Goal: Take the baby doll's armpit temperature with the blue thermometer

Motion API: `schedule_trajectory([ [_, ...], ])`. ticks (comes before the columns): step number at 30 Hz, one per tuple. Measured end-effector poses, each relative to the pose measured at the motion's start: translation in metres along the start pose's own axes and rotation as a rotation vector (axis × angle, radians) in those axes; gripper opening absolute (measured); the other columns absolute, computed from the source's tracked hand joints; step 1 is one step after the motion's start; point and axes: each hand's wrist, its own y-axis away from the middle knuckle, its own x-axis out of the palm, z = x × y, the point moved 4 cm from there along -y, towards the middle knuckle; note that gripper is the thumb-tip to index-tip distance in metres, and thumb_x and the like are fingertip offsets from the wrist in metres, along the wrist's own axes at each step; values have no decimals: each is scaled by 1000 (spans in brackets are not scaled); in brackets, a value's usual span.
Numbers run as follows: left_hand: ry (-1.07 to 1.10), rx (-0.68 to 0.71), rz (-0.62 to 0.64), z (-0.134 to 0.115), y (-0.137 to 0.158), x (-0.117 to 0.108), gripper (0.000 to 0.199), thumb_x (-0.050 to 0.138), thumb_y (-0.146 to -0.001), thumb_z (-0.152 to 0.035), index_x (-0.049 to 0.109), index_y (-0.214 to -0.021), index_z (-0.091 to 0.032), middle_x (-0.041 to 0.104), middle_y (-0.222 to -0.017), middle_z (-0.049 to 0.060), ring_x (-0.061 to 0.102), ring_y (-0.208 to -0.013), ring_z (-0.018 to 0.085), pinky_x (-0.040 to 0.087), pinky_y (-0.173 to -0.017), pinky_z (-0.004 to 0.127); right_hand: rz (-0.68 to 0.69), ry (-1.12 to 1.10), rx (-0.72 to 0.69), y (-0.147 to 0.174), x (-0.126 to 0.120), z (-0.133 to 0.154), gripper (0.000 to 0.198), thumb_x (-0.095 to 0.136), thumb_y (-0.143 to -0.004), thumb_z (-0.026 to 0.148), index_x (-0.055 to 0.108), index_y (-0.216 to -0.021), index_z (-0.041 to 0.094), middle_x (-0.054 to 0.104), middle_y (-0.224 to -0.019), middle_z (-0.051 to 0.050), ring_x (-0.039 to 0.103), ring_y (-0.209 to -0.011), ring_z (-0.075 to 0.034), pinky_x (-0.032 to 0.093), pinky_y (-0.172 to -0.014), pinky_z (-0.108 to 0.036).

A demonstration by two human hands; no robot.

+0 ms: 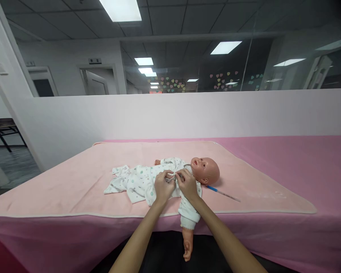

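Note:
A baby doll (210,170) lies on its back with its head to the right, dressed in a white patterned baby outfit (142,178). Over the doll's chest, my left hand (164,185) pinches a bit of the white cloth or its tie. Close beside it, my right hand (187,184) pinches the same gathered spot. The fingertips of both hands nearly meet, and the exact piece between them is too small to make out. One doll arm hangs over the table's front edge. The outfit's leg ends lie flat to the left.
A thermometer-like stick with a blue end (213,188) lies by the doll's head. Beneath the doll is a peach blanket (74,182) on a pink-covered table (332,182). A white low wall (187,115) with glass above stands behind. A dark table (5,129) is far left.

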Motion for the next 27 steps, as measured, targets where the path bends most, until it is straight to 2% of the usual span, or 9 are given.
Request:
schedule_trajectory([
  [3, -34, 43, 2, -4, 2, -3, 16, 53, -65, -10, 56, -77, -21, 53, -62, -2, 51, -68, 16, 39, -67, 28, -11, 8, 6, 0, -1, 0, 14, 46, -84, 22, 59, -79, 19, 59, -76, -2, 52, -66, -13, 38, -60, -24],
  [5, -83, 75, -71, -7, 4, -9, 14, 49, -67, -10, 54, -76, -20, 48, -60, -2, 48, -66, 17, 37, -66, 29, -31, 15, 13, 0, -2, -1, 15, 46, -84, 23, 59, -79, 19, 59, -75, -2, 52, -64, -12, 38, -60, -24],
  [8, -190, 154, -156, -13, 8, -15, 15, 48, -70, -11, 56, -79, -19, 47, -68, 1, 46, -71, 18, 35, -70, 32, -52, 31, 26, 0, -4, -2, 16, 45, -84, 25, 59, -78, 18, 59, -73, -2, 51, -63, -13, 38, -60, -24],
  [13, -360, 221, -31, -18, 7, -6, 10, 53, -79, -25, 62, -81, -22, 48, -78, 5, 45, -79, 20, 34, -74, 34, -39, 49, 33, 0, -3, -4, 17, 44, -85, 25, 59, -80, 18, 60, -75, -3, 52, -65, -13, 39, -62, -24],
  [17, -420, 214, -24, -13, 5, -4, 11, 56, -78, -29, 64, -83, -24, 49, -82, 5, 45, -84, 22, 33, -75, 36, -39, 83, 23, 1, 0, -6, 17, 44, -84, 24, 60, -80, 18, 61, -76, -4, 53, -66, -14, 40, -63, -25],
  [24, -391, 168, 150, -4, 2, -7, 16, 54, -80, -31, 64, -92, -26, 53, -82, 3, 48, -83, 20, 36, -75, 34, 37, 211, 18, 1, 2, -6, 17, 44, -84, 20, 60, -82, 19, 61, -79, -4, 54, -68, -15, 38, -59, -24],
  [27, -284, 206, 292, 5, -4, -20, 27, 56, -80, -32, 58, -106, -28, 57, -89, 2, 51, -87, 19, 39, -76, 32, 119, 340, 6, -3, 7, 5, 20, 43, -82, 13, 60, -89, 20, 60, -93, -5, 54, -64, -13, 33, -51, -23],
])
